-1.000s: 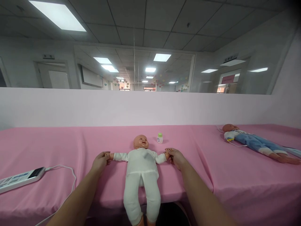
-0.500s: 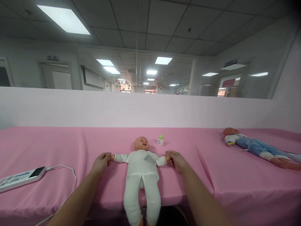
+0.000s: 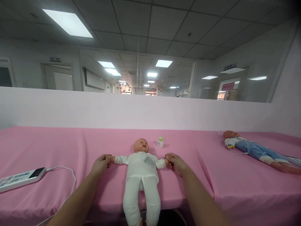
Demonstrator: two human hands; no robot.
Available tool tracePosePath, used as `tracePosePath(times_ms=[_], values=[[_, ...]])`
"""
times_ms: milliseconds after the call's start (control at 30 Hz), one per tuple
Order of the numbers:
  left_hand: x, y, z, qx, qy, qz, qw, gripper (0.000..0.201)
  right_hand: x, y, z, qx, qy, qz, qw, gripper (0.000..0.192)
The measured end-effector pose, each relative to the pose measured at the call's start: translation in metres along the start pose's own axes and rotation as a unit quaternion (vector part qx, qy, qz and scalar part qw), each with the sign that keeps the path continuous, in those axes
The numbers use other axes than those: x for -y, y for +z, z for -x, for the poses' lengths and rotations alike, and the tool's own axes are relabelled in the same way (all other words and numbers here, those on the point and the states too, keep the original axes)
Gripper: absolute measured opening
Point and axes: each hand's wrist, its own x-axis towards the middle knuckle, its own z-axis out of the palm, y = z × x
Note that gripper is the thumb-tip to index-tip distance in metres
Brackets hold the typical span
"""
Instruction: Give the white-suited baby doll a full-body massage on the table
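Observation:
A baby doll (image 3: 142, 166) in a white top and white trousers lies on its back on the pink cloth (image 3: 105, 194), head away from me. Its arms are stretched straight out to both sides. On the left, my left hand (image 3: 101, 164) is closed around one of the doll's hands. My right hand (image 3: 176, 163) grips the doll's other hand between thumb and fingers. Just beyond the doll's head, to the right, stands a small bottle (image 3: 160, 143) with a green cap. The doll's feet reach past the lower edge of the view.
At the right lies a second doll (image 3: 254, 149) in blue and white clothes with thin tubing. A white device with a dark screen (image 3: 23, 179) rests at the left, its white cord (image 3: 74, 175) trailing to the front edge. A low white wall (image 3: 117, 110) with glass above bounds the back.
The camera view has shifted slightly, so the scene sits a little lower. Both hands keep hold of the doll's hands, and its arms stay spread.

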Motion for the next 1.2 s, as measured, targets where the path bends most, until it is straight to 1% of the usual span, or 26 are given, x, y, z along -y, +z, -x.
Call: tracePosePath(times_ms=[67, 133, 300, 433, 500, 633, 700, 767, 867, 933, 1000, 1100, 1200], values=[[-0.001, 0.001, 0.001, 0.005, 0.002, -0.013, 1.000, 0.042, -0.001, 0.001, -0.001, -0.019, -0.004, 0.016, 1.000, 0.040], [-0.002, 0.001, 0.002, 0.006, 0.005, -0.017, 1.000, 0.043, -0.002, 0.002, -0.003, -0.036, -0.006, 0.027, 0.999, 0.041], [-0.001, 0.001, 0.000, 0.002, -0.005, 0.002, 1.000, 0.041, 0.000, 0.004, -0.003, -0.049, 0.000, 0.022, 0.999, 0.042], [0.005, -0.002, -0.006, -0.006, -0.023, 0.032, 0.999, 0.055, 0.005, 0.005, 0.002, -0.025, 0.008, -0.012, 1.000, 0.037], [0.006, -0.003, -0.006, -0.007, -0.019, 0.036, 0.999, 0.057, 0.008, 0.005, 0.004, -0.007, 0.013, -0.029, 0.999, 0.036], [0.001, 0.000, -0.002, 0.006, -0.009, 0.026, 1.000, 0.052, 0.009, 0.003, 0.006, 0.026, 0.015, -0.043, 0.999, 0.041], [-0.001, 0.000, 0.001, 0.013, -0.004, 0.016, 1.000, 0.046, 0.008, 0.002, 0.006, 0.036, 0.007, -0.034, 0.999, 0.040], [-0.001, 0.000, 0.002, 0.017, 0.002, 0.006, 1.000, 0.041, 0.006, 0.002, 0.006, 0.038, -0.004, -0.017, 0.999, 0.038], [0.003, -0.001, 0.000, 0.017, 0.012, -0.012, 1.000, 0.040, 0.004, 0.004, 0.005, 0.023, -0.009, 0.012, 1.000, 0.039], [0.005, -0.001, -0.002, 0.002, 0.012, -0.054, 0.998, 0.039, 0.003, 0.005, 0.004, 0.001, -0.011, 0.029, 1.000, 0.041], [0.004, 0.000, -0.002, -0.023, 0.011, -0.133, 0.991, 0.035, 0.001, 0.006, 0.001, -0.029, -0.011, 0.041, 0.999, 0.042], [0.000, 0.003, 0.000, -0.080, 0.047, -0.269, 0.959, 0.030, 0.000, 0.005, -0.002, -0.063, -0.002, 0.042, 0.997, 0.040], [-0.004, 0.002, 0.004, -0.126, 0.086, -0.336, 0.929, 0.028, 0.000, 0.004, -0.004, -0.087, 0.013, 0.024, 0.996, 0.035]])
